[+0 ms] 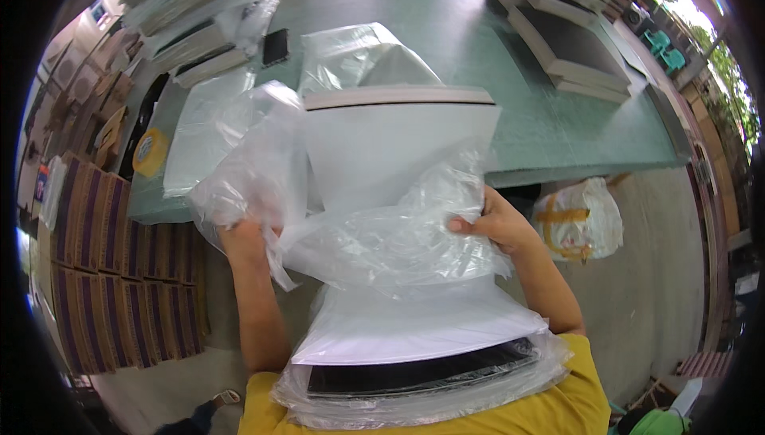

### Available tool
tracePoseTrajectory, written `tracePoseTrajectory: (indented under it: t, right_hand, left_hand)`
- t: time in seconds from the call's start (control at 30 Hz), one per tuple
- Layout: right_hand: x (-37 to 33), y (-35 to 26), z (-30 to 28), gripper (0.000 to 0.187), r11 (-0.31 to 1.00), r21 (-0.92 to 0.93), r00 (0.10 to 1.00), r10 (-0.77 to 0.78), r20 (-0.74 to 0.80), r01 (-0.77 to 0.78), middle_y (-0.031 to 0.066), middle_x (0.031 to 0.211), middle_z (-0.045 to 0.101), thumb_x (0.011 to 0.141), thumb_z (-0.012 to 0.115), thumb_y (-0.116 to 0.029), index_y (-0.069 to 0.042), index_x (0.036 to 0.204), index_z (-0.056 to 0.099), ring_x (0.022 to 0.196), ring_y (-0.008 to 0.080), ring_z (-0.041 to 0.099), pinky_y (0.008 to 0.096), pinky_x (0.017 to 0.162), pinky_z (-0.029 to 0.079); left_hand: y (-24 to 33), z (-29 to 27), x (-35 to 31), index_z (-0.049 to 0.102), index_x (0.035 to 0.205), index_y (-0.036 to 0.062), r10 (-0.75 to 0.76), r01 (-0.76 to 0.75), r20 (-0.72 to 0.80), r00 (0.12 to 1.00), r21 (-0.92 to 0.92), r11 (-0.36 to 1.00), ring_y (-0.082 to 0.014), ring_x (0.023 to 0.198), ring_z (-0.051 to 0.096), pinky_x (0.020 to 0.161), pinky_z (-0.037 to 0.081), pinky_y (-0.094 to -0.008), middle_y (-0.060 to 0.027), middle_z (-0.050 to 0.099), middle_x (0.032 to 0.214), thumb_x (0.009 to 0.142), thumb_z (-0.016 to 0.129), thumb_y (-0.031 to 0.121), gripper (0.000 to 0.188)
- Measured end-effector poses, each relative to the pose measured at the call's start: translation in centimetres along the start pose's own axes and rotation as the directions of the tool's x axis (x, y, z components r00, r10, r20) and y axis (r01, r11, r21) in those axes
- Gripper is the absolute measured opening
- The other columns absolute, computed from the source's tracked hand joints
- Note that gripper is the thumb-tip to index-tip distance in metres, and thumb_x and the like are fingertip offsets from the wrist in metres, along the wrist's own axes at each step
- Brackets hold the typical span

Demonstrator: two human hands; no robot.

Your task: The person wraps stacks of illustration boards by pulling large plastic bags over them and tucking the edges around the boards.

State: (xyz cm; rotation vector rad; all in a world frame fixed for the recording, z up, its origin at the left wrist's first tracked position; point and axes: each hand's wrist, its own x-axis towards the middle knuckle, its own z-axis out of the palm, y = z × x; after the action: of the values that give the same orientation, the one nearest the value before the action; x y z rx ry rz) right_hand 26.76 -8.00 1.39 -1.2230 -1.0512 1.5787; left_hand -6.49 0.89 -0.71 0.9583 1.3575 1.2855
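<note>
A white flat panel (390,144) with a thin dark line along its far edge stands in front of me, its far end at the table's near edge. Crumpled clear plastic bag (374,240) wraps its nearer part. My right hand (502,224) pinches the bag at the panel's right side, thumb on top and the other fingers mostly hidden. My left hand (251,232) is closed on bunched film at the left, its fingers partly covered by it. Nearer my body is a stack of white and black sheets in clear plastic (422,363), against my yellow shirt.
On the green table (574,140) lie clear plastic bags (362,56), a tape roll (150,153) and a small dark object (276,47). Wrapped panels (199,21) are piled back left, dark-topped ones (570,48) back right. Cartons (123,276) stand left; a white sack (582,220) sits right.
</note>
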Motion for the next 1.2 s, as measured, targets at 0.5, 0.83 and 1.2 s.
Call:
tracePoseTrajectory:
  t: [0.5,0.83,1.2]
  right_hand:
    - [-1.8,-0.8,-1.9,0.04,0.983,-0.182,1.0,0.002,0.028,0.003,-0.0024,0.06,0.049,0.064,0.072,-0.015,-0.001,0.096,0.053,0.05,0.0029,0.043,0.0182,0.049,0.036]
    - [-0.3,0.3,-0.5,0.015,0.965,-0.255,0.984,-0.011,0.179,0.057,-0.0001,0.072,0.056,0.076,0.061,-0.011,0.002,0.082,0.057,0.066,0.0051,0.046,0.0211,0.06,0.038]
    - [1.1,4.5,-3.7,0.021,0.977,0.02,0.975,0.214,-0.056,-0.213,-0.0012,0.068,0.055,0.079,0.06,-0.022,-0.001,0.077,0.057,0.056,0.0044,0.045,0.0203,0.051,0.038]
  left_hand:
    - [1.4,10.0,-4.6,0.049,0.108,0.0045,0.123,-0.41,0.808,0.576,0.155,0.899,-0.0161,0.095,0.048,0.082,0.039,-0.028,-0.0054,0.052,0.104,0.06,0.072,0.01,0.054]
    - [-0.7,9.0,-2.8,0.048,0.108,0.0032,-0.028,-0.418,0.692,0.721,0.467,0.779,-0.0172,0.097,0.047,0.084,0.038,-0.0282,-0.0071,0.051,0.104,0.063,0.07,0.01,0.051]
    - [-1.8,5.9,-1.3,0.05,0.103,-0.0012,0.095,-0.233,0.503,0.859,0.22,0.947,-0.0147,0.08,0.054,0.07,0.044,-0.0264,-0.0057,0.056,0.087,0.063,0.058,-0.003,0.041]
